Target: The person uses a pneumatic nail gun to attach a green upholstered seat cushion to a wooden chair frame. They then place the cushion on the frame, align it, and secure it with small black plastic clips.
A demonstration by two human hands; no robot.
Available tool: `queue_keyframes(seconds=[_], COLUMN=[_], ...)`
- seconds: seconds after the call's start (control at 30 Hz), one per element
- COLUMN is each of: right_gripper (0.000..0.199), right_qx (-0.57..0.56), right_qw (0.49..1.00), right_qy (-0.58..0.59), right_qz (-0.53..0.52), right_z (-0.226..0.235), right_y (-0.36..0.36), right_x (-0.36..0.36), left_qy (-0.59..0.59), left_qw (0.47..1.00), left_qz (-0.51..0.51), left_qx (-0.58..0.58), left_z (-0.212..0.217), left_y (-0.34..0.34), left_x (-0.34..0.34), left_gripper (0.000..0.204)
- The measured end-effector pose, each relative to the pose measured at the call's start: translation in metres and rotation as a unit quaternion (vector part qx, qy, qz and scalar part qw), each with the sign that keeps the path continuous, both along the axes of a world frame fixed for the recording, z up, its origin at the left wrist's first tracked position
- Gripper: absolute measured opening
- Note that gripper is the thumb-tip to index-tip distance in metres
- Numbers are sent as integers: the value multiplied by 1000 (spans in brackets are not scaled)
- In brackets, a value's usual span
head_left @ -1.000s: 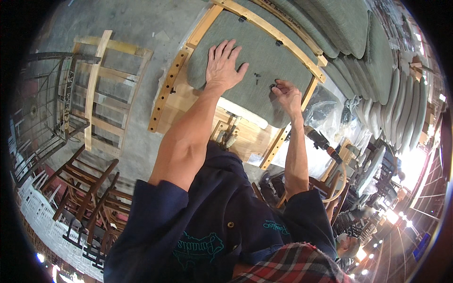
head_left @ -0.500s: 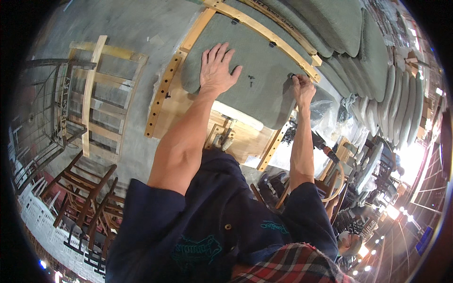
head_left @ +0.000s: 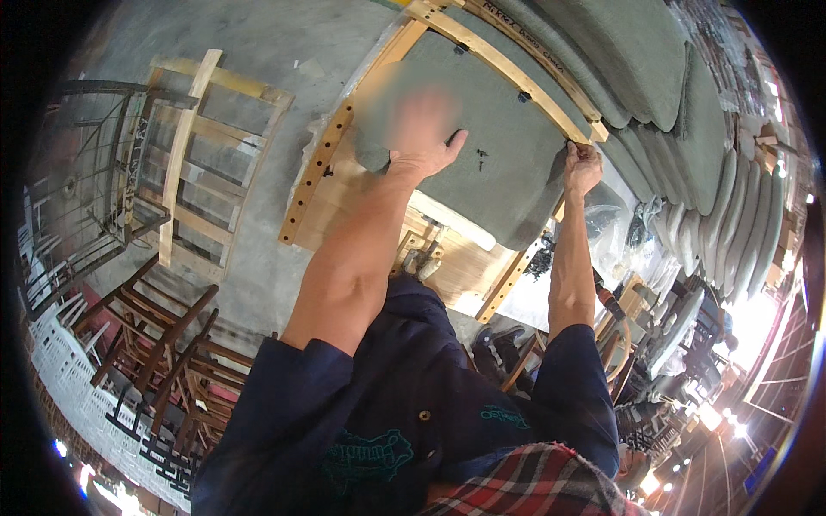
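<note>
A grey padded panel (head_left: 516,185), like a chair seat, lies face up in a wooden frame. My left hand (head_left: 423,142) rests flat on its left part; the fingers are blurred and the thumb sticks out to the side. At the panel's right corner, my right hand (head_left: 583,168) has its fingertips pinched against the end of the far wooden bar (head_left: 499,66). Whatever it pinches is hidden. Two black fittings sit along that bar, one a small clip (head_left: 523,97). Several small black screws (head_left: 481,160) lie on the panel between my hands.
A metal toggle clamp (head_left: 422,260) sits at the frame's near side, beside a rail with holes (head_left: 317,172). Grey cushions (head_left: 680,163) are stacked at the right, near a power tool with a hose (head_left: 609,301). A pallet (head_left: 225,129) and wooden chair frames (head_left: 159,318) stand left.
My right hand has moved up to the end of the far bar; a small dark piece showed at its fingertips before. My left hand stays on the panel. The whole view has shifted slightly.
</note>
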State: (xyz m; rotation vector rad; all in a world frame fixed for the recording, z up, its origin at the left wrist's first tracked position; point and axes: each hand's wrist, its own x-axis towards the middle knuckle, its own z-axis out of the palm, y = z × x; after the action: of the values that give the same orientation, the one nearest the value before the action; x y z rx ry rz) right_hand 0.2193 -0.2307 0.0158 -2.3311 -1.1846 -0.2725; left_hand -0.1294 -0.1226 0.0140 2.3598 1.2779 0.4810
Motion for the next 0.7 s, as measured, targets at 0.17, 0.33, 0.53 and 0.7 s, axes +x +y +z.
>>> queue_keyframes(seconds=[0.17,0.33,0.53,0.7], right_gripper=[25,25,34,39], right_qx=[5,65,-4,17], right_qw=[999,988,997,1000], right_qy=[10,98,83,-22], right_qz=[-50,-99,-10,9], right_z=[-6,-3,4,-14], right_y=[-1,-14,-62,-73], right_x=[-2,-51,-139,-167], left_qy=[-21,-21,-27,-36], left_qw=[1000,1000,999,997], left_qz=[2,3,9,-3], left_qx=[2,15,34,67], left_z=[-1,-8,-8,-4], left_y=[0,0,0,0], left_x=[1,2,1,3], left_gripper=[63,63,61,58])
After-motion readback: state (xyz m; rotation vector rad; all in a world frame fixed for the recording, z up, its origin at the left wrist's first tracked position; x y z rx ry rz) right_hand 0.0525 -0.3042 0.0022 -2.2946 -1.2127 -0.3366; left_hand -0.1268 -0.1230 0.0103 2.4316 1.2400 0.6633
